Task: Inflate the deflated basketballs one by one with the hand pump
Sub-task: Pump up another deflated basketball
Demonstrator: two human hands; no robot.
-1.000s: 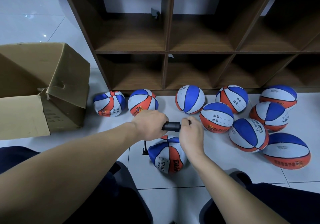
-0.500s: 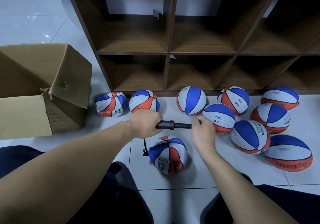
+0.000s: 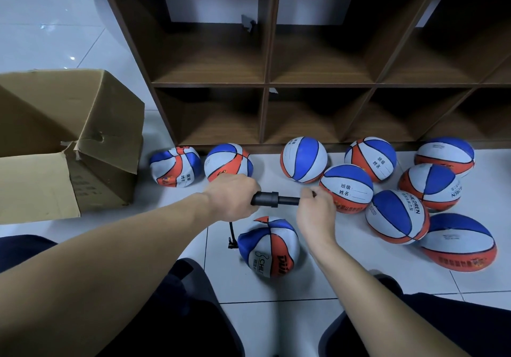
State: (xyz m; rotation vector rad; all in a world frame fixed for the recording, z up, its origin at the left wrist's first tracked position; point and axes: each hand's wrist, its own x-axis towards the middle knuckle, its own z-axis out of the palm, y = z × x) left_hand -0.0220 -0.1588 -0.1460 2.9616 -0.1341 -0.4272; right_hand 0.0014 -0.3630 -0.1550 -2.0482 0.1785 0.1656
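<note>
A black hand pump [image 3: 272, 199] is held level above the floor. My left hand [image 3: 231, 197] grips its barrel and my right hand [image 3: 316, 208] grips the handle end, with a short length of rod showing between them. A thin black hose [image 3: 231, 233] drops from the pump to a partly deflated blue, white and orange basketball [image 3: 269, 247] on the tiles just below my hands. Two wrinkled balls [image 3: 175, 166] lie at the left by the shelf. Several rounder balls [image 3: 398, 217] are grouped at the right.
A brown wooden cubby shelf [image 3: 265, 85] stands behind the balls. An open cardboard box [image 3: 66, 141] lies on the white tile floor at the left. My knees in dark trousers [image 3: 154, 315] frame the bottom of the view.
My right hand pulled the pump handle out to the right, then came partway back toward the barrel. My left hand and the ball stayed put.
</note>
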